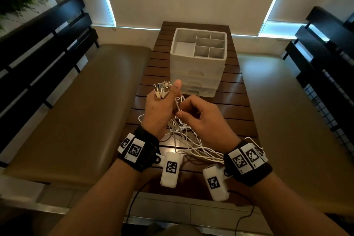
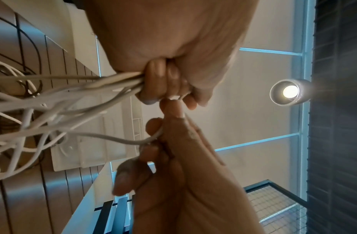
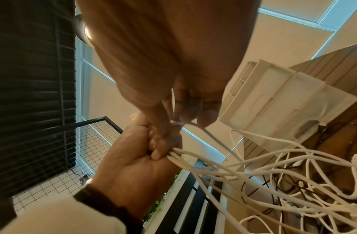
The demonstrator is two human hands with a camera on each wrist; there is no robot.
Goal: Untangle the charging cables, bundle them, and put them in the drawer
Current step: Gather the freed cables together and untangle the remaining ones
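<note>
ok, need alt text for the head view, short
Left hand grips a bunch of white charging cables with their plugs sticking up past the fist, while the right hand pinches one strand beside it. The loose lengths hang tangled onto a dark slatted table, where a white drawer unit stands behind with its drawers closed.

left hand [image 1: 160, 109]: fisted, raised | right hand [image 1: 201, 119]: pinching, touching left

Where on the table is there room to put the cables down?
Bare brown slatted table shows right of the white drawer organiser, and a narrower strip on its left. Below both hands, the white tangled cables crowd the near middle.
</note>
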